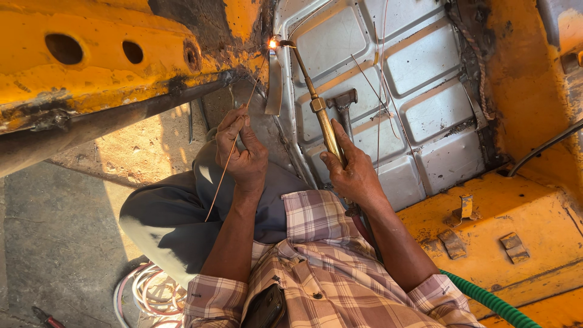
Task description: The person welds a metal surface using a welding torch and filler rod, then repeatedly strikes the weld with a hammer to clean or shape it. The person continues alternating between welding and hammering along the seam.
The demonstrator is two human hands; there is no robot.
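I note right hand clamped on brass torch, flame tip at seam of yellow body and grey floor panel. Left hand pinches filler rod — angled toward flame to feed joint. Hammer lies on panel. No containers seen.

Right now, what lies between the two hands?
In the head view, between the left hand and the right hand lies the grey panel's edge and a trouser knee.
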